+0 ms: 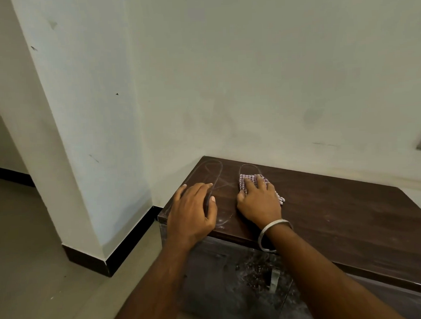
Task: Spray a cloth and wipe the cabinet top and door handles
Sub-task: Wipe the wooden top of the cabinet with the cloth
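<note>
Right fingers point(254, 184) spread and nearly straight, pressed flat on a pink-and-white patterned cloth point(244, 180), nothing pinched or curled round it; cloth lying folded on the cabinet top point(341, 208) near the left rear corner, partly hidden under the right hand point(259, 203), one frayed edge showing at the right. Left fingers point(198, 188) likewise extended and relaxed, thumb out to the side, left hand point(192, 211) resting palm-down on the bare dark wood just beside the cloth hand, holding nothing and seemingly bracing. Metal bangle point(273, 234) loose on the right wrist. Looping wipe trails point(215, 169) visible in the dust behind both hands, so judged to be mid-wipe of the top, with the left end partly covered and the long stretch to the right apparently untouched. Next move probably calls for steady downward pressure and overlapping passes toward the right end, with the left hand lifted clear of its patch so that can be wiped too. Door handle point(274, 279) below on the scuffed cabinet front point(223, 288), metal, not yet reached; likely needs the cloth wrapped round it rather than pressed flat. Spray bottle not in view. Pale wall point(248, 72) behind, tiled floor point(39, 266) to the left.
</note>
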The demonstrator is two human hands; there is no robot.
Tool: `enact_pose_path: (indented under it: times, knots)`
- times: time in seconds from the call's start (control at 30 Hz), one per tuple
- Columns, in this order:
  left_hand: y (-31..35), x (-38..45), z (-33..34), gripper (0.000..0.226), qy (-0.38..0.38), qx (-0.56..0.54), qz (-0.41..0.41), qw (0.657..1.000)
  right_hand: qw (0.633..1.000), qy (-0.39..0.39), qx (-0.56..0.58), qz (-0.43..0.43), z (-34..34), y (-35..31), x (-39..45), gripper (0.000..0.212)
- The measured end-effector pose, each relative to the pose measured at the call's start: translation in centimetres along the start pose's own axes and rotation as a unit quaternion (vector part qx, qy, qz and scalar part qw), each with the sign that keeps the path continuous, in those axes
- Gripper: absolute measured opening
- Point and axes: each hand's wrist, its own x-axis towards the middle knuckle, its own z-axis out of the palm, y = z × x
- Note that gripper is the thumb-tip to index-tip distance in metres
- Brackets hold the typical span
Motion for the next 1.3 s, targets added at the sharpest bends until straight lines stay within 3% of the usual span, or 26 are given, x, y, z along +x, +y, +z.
enact_pose_path:
  times: [0.3, 0.67, 0.77, 1.03, 1.3]
  knots:
    - [0.2, 0.0, -0.1, 0.044, -0.005, 0.006, -0.003, 1.000, 0.997, -0.003, -0.017, 0.080, -2.1, 6.3, 1.3, 0.057]
    - [0.0, 0.0, -0.2, 0.044, 0.002, -0.004, 0.003, 1.000, 0.999, -0.011, 0.014, 0.030, 0.4, -0.3, 3.8, 0.056]
    - [0.0, 0.0, -0.1, 0.042, 0.004, -0.009, -0.002, 1.000, 0.999, -0.020, 0.014, 0.023, -0.1, 1.4, 4.0, 0.056]
    - [0.1, -0.1, 0.1, 0.043, 0.007, -0.003, -0.001, 1.000, 0.994, -0.011, -0.005, 0.110, -2.4, 7.6, 6.1, 0.057]
    - [0.2, -0.1, -0.1, 0.042, 0.010, -0.014, 0.002, 1.000, 0.998, -0.020, -0.013, 0.062, -0.3, 2.3, 7.6, 0.058]
